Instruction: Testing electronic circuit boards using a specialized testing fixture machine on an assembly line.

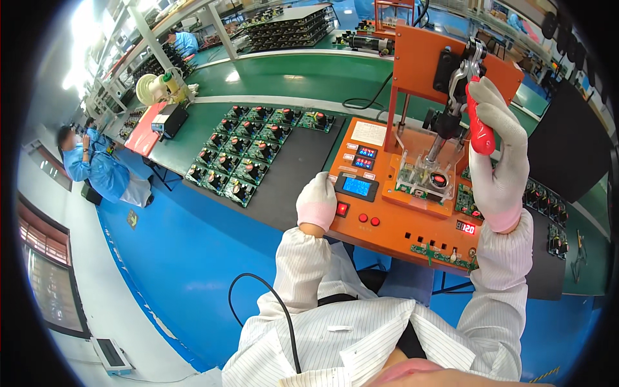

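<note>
My right hand (500,155), in a white glove, is wrapped round the red handle (481,122) of a toggle clamp on an orange test fixture (387,226). Under the clamp's plunger, a clear plastic press plate (429,171) sits over a green circuit board (412,189) with a round black-and-red part. My left hand (316,203), also gloved, is closed at the fixture's left edge, beside the blue display (356,186) and the red rocker switch (342,209). What its fingers hold, if anything, is hidden.
Rows of circuit boards (238,145) lie on a dark mat (290,174) to the left; more boards (545,200) are at the right, near a black panel (570,138). Behind runs a green bench (277,77) with stacked boards. Two people in blue stand far left.
</note>
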A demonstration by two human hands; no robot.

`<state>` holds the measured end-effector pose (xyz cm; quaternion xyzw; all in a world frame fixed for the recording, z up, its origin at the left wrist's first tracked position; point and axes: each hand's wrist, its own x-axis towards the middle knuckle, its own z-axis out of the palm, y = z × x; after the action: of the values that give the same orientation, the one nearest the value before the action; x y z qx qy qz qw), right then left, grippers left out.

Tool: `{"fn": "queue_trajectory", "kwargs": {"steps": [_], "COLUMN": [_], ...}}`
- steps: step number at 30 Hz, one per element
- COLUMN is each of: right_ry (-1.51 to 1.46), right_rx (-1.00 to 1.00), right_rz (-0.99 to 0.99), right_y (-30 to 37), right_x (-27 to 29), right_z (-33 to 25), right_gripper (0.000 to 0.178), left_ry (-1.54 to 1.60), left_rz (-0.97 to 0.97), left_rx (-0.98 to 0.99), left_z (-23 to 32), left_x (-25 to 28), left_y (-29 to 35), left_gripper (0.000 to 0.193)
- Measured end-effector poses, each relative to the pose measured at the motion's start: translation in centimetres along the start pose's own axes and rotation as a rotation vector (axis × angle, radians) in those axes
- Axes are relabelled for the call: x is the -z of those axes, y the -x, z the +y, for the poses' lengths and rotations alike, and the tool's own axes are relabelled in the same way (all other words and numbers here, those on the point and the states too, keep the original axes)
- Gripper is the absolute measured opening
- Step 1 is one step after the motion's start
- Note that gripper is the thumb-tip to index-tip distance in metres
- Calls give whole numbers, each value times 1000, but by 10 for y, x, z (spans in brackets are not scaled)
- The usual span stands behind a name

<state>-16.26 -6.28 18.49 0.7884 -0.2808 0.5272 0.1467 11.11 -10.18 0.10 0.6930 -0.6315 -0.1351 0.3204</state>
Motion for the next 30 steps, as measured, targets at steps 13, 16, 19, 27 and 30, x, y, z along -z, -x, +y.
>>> {"fn": "queue_trajectory", "kwargs": {"steps": [13, 16, 19, 27, 30], "right_ry": [84, 74, 75, 81, 102], "right_rx": [-40, -33, -12, -2, -18], "right_rz": [-77, -106, -116, -122, -117], "right_y": [-1, 1, -1, -3, 0], "right_x": [14, 16, 15, 15, 16], "right_z": [-8, -6, -3, -5, -3], "right_gripper": [45, 46, 46, 45, 46], "left_ry": [-31, -32, -41, -27, -22], "left_rz": [-21, -17, -24, -2, -7], "left_rx": [2, 2, 4, -37, -17], "left_z": [3, 3, 3, -2, -2], "left_x": [0, 1, 0, 0, -3], "left_y": [1, 2, -1, -3, -3], "left_gripper": [31, 31, 30, 31, 31]}}
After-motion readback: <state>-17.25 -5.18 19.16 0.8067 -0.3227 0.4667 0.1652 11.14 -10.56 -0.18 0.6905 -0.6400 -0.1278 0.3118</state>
